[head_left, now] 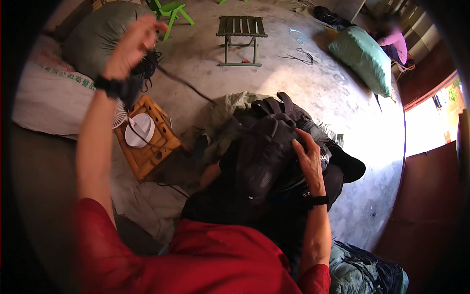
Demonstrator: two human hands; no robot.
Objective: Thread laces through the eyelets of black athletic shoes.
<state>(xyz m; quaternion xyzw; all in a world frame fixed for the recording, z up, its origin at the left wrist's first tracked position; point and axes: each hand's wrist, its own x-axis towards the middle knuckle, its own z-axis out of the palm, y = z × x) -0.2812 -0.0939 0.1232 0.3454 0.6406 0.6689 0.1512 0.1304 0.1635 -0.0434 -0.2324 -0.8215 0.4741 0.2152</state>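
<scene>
A black fabric item (267,157) with a mesh patch rests across my lap; it looks like part of a bag or cap, but I cannot tell which. My right hand (309,156) grips its right side, thumb on top and fingers bent over the edge. High at the upper left, well away from the item, my left hand (131,48) is raised with its fingers curled together. It is slightly blurred, and whatever it may pinch is too small to make out. More black pieces (279,105) with straps lie just beyond the item, and a rounded black flap (350,164) sticks out right.
On my left, a bamboo stool (129,159) holds a white round device (140,131) beside a small fan (119,113). Big sacks (54,98) stand behind. Ahead are a folding stool (241,41), a green sack (364,59) and a person in pink (397,44). Dark cords (367,267) lie lower right.
</scene>
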